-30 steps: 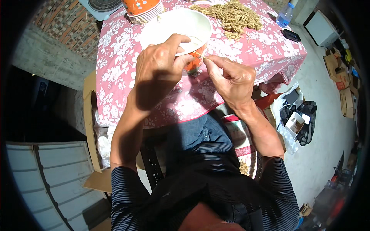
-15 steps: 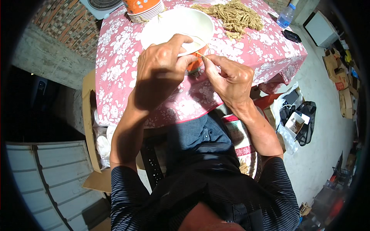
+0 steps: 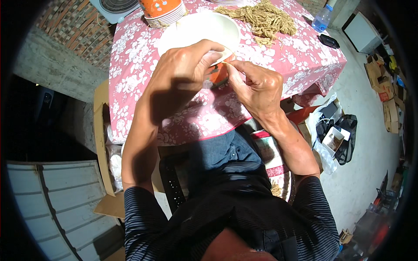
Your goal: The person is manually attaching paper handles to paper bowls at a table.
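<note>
In front of me over the table, my left hand (image 3: 183, 65) holds an orange bowl-shaped piece (image 3: 219, 76) with a pale rim, its thumb and fingers closed on that rim. My right hand (image 3: 257, 82) is closed in a pinch on a thin yellowish cord (image 3: 225, 62) at the right side of the rim. Fingers and shadow hide much of the piece. Just behind my hands lies a large white basin (image 3: 198, 32). Beyond it to the right is a loose heap of tan cord (image 3: 267, 21).
A stack of orange, white-rimmed bowls (image 3: 163, 12) stands at the back left, on a pink floral tablecloth (image 3: 130, 78). A water bottle (image 3: 322, 18) and a black phone-like object (image 3: 328, 41) are far right. An open cardboard box (image 3: 101, 130) stands left; bags (image 3: 346, 139) lie right.
My left hand has shifted slightly left and down, and the piece has tilted so more of its orange side shows. My right hand has moved a little left, toward the rim.
</note>
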Available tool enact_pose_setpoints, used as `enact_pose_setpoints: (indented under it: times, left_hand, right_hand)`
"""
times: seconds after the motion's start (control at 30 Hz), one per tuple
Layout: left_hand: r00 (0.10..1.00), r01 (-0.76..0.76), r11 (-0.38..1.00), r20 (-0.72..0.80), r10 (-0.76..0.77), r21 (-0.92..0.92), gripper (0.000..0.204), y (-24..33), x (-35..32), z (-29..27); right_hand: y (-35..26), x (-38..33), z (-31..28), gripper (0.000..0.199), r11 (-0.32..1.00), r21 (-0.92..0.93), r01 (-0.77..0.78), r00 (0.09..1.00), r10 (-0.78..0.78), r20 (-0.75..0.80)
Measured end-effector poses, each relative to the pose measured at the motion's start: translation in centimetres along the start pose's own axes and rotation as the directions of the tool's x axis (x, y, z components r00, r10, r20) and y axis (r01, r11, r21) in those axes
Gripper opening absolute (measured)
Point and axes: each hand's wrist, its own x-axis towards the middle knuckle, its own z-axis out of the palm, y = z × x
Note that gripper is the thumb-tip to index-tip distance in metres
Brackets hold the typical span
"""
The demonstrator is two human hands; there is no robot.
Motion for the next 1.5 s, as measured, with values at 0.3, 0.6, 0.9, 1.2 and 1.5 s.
enact_pose_setpoints:
  times: [0.3, 0.6, 0.9, 1.2, 1.5]
  left_hand:
    - [0.944, 0.028, 0.999, 0.327, -0.041, 0.044, 0.021, -0.4, 2.2, -1.9]
    - [0.931, 0.049, 0.995, 0.357, -0.075, 0.082, 0.015, -1.1, 2.3, -1.9]
    - [0.955, 0.290, 0.952, 0.101, -0.280, -0.103, 0.016, -0.7, -0.1, -4.0]
    - [0.959, 0.132, 0.766, -0.114, -0.259, -0.629, 0.014, 0.0, -1.9, -1.9]
    - [0.972, 0.229, 0.872, 0.058, -0.227, -0.433, 0.014, -1.5, -1.1, -2.2]
  right_hand:
    - [-0.3, 0.3, -0.4, 0.007, 0.998, -0.043, 0.054, 0.997, -0.051, 0.063]
    - [0.2, 0.9, -0.6, 0.012, 0.986, 0.007, 0.168, 0.984, -0.168, 0.056]
    - [1.0, 3.5, -1.3, 0.034, 0.967, 0.018, 0.255, 0.895, -0.244, 0.373]
    - [-1.9, 2.6, 2.0, 0.047, 0.966, 0.255, 0.036, 0.893, -0.146, 0.427]
    - [-1.9, 8.1, -2.1, 0.010, 0.896, 0.384, 0.223, 0.844, -0.374, 0.383]
